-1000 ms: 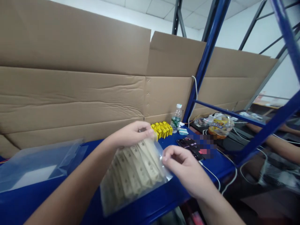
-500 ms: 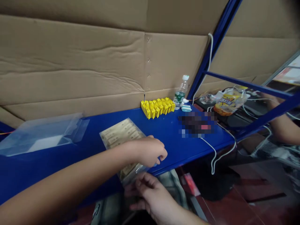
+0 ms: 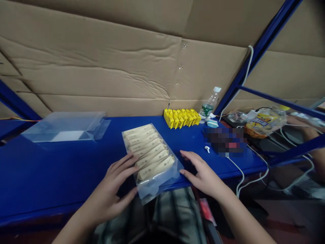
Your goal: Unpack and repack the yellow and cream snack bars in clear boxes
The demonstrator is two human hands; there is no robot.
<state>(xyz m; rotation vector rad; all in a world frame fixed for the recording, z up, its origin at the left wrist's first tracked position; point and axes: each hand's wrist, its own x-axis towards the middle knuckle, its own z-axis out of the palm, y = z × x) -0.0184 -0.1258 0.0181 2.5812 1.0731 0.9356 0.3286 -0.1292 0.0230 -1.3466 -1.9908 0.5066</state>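
A clear plastic box [image 3: 146, 192] lies on the blue table, jutting over its front edge. Several beige packets [image 3: 152, 154] with dark print stand in a row inside it. My left hand [image 3: 115, 186] rests its spread fingers along the box's left side, fingertips touching it. On the other side, my right hand [image 3: 200, 173] is open, thumb and fingers apart, close to the box's right corner; whether it touches is unclear. Right of the box, a white earbud [image 3: 207, 149] lies on the table.
Yellow packets [image 3: 181, 118] stand in a row at the back, beside a water bottle [image 3: 209, 105]. A second clear plastic box [image 3: 68, 127] lies back left. A blurred-out dark item [image 3: 225, 140] and cables are at right. Another person's arm [image 3: 311, 134] shows far right.
My left hand has drawn back from across the box to its left side. My right hand has moved up to the right side. The earbud now shows, and the view has shifted left.
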